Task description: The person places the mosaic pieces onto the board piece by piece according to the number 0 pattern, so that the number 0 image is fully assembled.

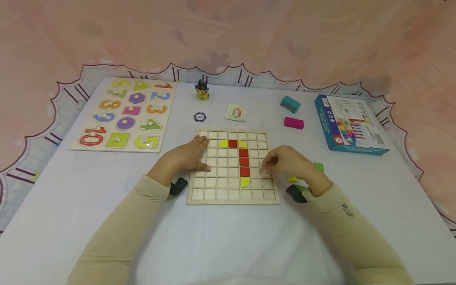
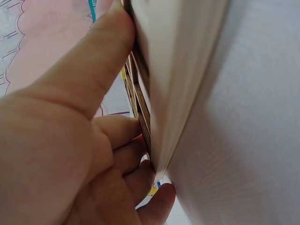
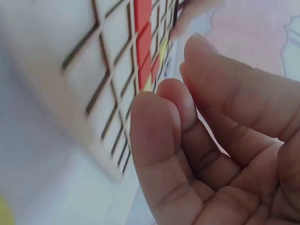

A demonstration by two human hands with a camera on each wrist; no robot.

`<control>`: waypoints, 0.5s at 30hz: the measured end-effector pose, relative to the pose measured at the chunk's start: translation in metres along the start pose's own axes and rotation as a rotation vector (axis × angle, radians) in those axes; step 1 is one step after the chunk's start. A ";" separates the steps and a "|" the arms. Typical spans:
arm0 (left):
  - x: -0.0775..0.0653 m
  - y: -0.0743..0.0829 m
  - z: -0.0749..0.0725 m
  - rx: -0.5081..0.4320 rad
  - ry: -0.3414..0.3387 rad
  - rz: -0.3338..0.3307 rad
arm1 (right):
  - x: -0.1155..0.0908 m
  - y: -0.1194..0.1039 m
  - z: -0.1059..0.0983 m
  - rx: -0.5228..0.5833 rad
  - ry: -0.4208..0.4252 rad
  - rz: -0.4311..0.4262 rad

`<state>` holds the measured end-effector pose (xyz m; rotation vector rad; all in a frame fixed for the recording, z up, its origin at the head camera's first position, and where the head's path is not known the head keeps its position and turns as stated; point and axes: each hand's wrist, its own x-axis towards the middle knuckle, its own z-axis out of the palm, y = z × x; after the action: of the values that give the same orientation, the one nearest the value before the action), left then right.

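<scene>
A wooden grid board [image 1: 233, 202] lies before me. Red square tiles [image 1: 244, 162] form a column in it, topped by a red tile [image 1: 232, 143] between two yellow rounded tiles, with a yellow quarter-round tile [image 1: 244, 182] at the foot. My left hand [image 1: 187, 154] rests at the board's left edge, thumb on its face; the left wrist view shows the fingers along the board's side [image 2: 176, 84]. Over the right columns hovers my right hand [image 1: 286, 160]. Its fingers [image 3: 154, 136] are loosely bent, with nothing visible between them.
Green pieces [image 1: 318, 167] and a yellow piece [image 1: 292, 179] lie by the right forearm. Behind the board are a pattern card [image 1: 236, 112], a poker chip [image 1: 200, 117], a small figure [image 1: 202, 91], teal [image 1: 290, 104] and magenta [image 1: 293, 123] blocks. A number puzzle [image 1: 124, 114] and box [image 1: 350, 124] flank them.
</scene>
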<state>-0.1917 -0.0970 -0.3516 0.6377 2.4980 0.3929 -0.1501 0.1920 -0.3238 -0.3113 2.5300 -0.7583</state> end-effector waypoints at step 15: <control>-0.004 0.002 -0.002 0.001 0.000 0.007 | -0.024 0.051 -0.029 0.045 0.001 0.117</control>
<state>-0.1891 -0.0973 -0.3480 0.6466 2.4971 0.3941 -0.1478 0.2552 -0.3218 -0.1466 2.5034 -0.7680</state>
